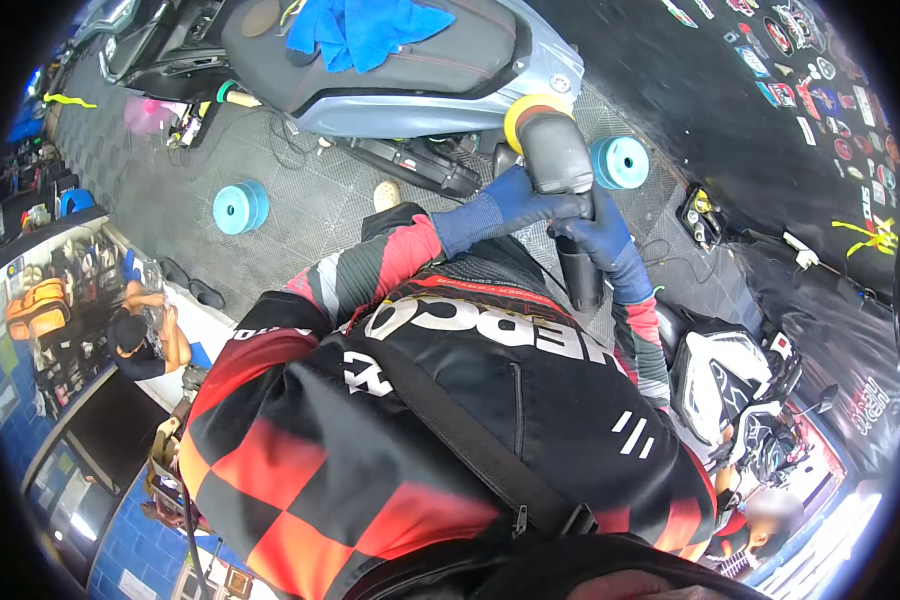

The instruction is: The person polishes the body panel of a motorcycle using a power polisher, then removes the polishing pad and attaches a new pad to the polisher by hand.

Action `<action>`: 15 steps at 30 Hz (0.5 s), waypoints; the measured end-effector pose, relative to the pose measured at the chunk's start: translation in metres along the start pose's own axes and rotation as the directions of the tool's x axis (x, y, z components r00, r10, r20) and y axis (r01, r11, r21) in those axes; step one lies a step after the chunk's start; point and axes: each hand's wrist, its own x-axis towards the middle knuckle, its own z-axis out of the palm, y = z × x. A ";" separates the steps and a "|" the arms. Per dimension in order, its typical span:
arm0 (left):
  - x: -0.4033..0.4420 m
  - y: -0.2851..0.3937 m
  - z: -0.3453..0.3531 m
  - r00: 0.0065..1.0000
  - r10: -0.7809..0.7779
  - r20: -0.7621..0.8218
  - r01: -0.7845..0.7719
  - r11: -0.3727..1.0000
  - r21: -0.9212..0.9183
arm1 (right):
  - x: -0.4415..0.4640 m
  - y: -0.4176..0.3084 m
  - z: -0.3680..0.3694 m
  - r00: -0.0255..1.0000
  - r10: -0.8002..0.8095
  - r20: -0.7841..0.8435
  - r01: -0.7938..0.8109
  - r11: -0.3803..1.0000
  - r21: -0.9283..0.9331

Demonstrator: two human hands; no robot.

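A black power polisher [557, 155] is held in both my gloved hands, its yellow-and-orange pad [527, 112] at the rear side panel of a grey-blue scooter [420, 110]. Whether the pad presses on the panel, I cannot tell. My left hand [515, 200], in a dark blue glove, is closed around the polisher just behind its head. On the other side, my right hand [602, 232] grips its body, and the handle end [580, 280] hangs below. A bright blue cloth [365, 30] lies crumpled on the scooter's black seat [470, 45].
Two teal round stools [240, 208] [622, 162] stand on the grey tiled floor. A cable [285, 145] runs near the scooter. A white-and-black motorcycle [725, 380] stands at right. One person [140, 340] sits at left; another [740, 535] is at lower right. A sticker-covered black wall [700, 90] bounds the right.
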 end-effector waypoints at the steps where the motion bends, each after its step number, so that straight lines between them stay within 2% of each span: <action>1: -0.002 -0.005 -0.002 1.000 -0.005 0.001 0.005 1.000 -0.024 | 0.002 0.002 0.000 0.999 0.027 0.017 -0.027 0.999 -0.027; 2: -0.005 -0.009 -0.005 1.000 -0.010 0.004 0.010 0.999 -0.049 | 0.003 -0.001 0.005 1.000 0.023 0.017 -0.023 0.999 -0.028; 4: -0.018 -0.012 -0.019 0.999 -0.018 0.035 0.020 0.997 -0.077 | 0.008 -0.010 0.022 0.999 -0.002 0.048 0.016 0.957 -0.289; 5: -0.026 -0.014 -0.028 0.997 -0.031 0.066 0.038 0.993 -0.108 | 0.015 0.007 0.026 0.996 0.012 0.084 0.007 0.976 -0.219; 6: -0.033 -0.017 -0.038 0.998 -0.025 0.061 0.032 0.993 -0.113 | 0.021 0.008 0.036 0.996 0.013 0.088 0.007 0.974 -0.226; 8: -0.053 -0.024 -0.061 0.998 0.039 0.041 -0.036 0.996 -0.082 | 0.032 0.008 0.063 0.994 0.000 0.110 0.040 0.930 -0.364; 9: -0.064 -0.025 -0.074 0.999 0.005 0.039 -0.001 0.995 -0.102 | 0.040 0.007 0.077 0.990 -0.042 0.131 0.093 0.908 -0.410; 12: -0.099 -0.024 -0.119 0.999 0.025 0.042 -0.018 0.987 -0.157 | 0.063 -0.002 0.127 0.986 -0.028 0.166 0.101 0.889 -0.446; 13: -0.108 -0.026 -0.139 0.996 -0.055 0.069 0.062 0.993 -0.103 | 0.071 -0.013 0.145 0.983 0.072 0.167 0.011 0.894 -0.448; 15: -0.123 -0.044 -0.170 0.997 -0.054 0.052 0.063 0.979 -0.193 | 0.093 -0.017 0.180 0.979 0.106 0.172 -0.008 0.871 -0.490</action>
